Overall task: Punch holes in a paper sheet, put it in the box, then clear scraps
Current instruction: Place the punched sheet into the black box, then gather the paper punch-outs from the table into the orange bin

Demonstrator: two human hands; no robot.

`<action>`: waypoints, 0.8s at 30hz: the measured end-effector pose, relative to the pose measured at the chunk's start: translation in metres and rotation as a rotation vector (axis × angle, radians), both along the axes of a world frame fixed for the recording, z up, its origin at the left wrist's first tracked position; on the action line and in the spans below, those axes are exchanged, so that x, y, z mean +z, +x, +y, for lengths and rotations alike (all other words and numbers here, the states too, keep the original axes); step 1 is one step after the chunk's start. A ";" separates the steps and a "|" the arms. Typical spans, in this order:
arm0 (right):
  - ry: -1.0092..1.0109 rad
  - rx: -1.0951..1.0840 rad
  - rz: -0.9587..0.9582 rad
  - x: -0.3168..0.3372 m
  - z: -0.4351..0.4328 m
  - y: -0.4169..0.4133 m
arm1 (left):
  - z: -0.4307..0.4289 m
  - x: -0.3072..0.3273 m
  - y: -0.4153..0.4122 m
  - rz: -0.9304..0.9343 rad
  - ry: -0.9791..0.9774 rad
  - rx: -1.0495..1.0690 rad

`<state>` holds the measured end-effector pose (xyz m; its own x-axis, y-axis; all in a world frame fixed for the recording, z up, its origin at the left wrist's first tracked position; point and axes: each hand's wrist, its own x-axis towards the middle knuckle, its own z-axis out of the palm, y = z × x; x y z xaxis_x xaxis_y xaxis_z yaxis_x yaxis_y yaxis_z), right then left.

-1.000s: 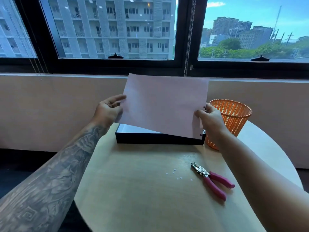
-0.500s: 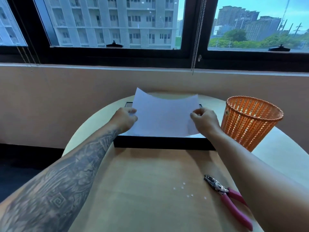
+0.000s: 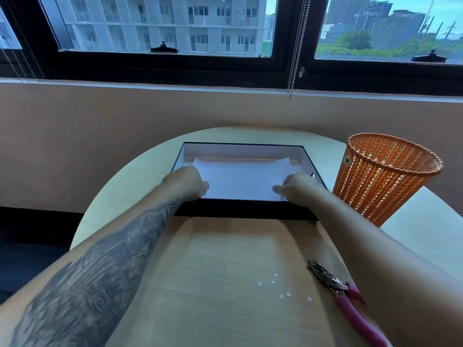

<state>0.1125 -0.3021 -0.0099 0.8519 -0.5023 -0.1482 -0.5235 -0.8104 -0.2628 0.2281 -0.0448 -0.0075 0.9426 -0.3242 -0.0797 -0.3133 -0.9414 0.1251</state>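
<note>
The white paper sheet [image 3: 241,180] lies nearly flat inside the shallow black box [image 3: 246,212] at the middle of the round table. My left hand [image 3: 186,182] holds the sheet's near left corner, and my right hand [image 3: 297,187] holds its near right corner; both reach over the box's front wall. Several small white paper scraps [image 3: 280,288] are scattered on the wood nearer to me. The hole punch [image 3: 347,299] with pink handles lies just right of the scraps, partly under my right forearm.
An orange mesh waste basket [image 3: 383,176] stands on the table right of the box. The round wooden table [image 3: 213,271] ends against a beige wall under a dark-framed window. A bead chain [image 3: 295,46] hangs from the window.
The sheet went from upright above the box down into it, and both hands came down with it. The view tilted down and closer to the box.
</note>
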 end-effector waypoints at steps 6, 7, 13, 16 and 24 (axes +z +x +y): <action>-0.024 0.022 -0.170 0.007 0.008 -0.014 | -0.001 0.006 -0.004 0.007 0.001 0.024; -0.014 0.029 -0.269 0.009 0.009 -0.019 | 0.000 0.007 -0.007 -0.018 -0.024 0.023; 0.031 0.245 -0.590 0.013 0.043 -0.080 | 0.012 0.021 -0.060 -0.244 -0.371 -0.079; 0.107 0.308 -0.557 0.007 0.067 -0.125 | 0.016 0.020 -0.105 -0.346 -0.505 -0.211; -0.082 0.335 -0.510 -0.033 0.081 -0.229 | 0.025 -0.043 -0.216 -0.078 -0.572 -0.366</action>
<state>-0.1164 -0.2206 -0.0432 0.9187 -0.1877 0.3476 -0.0617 -0.9373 -0.3431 0.0124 -0.0199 -0.0503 0.7603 -0.5940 0.2628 -0.6271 -0.5659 0.5353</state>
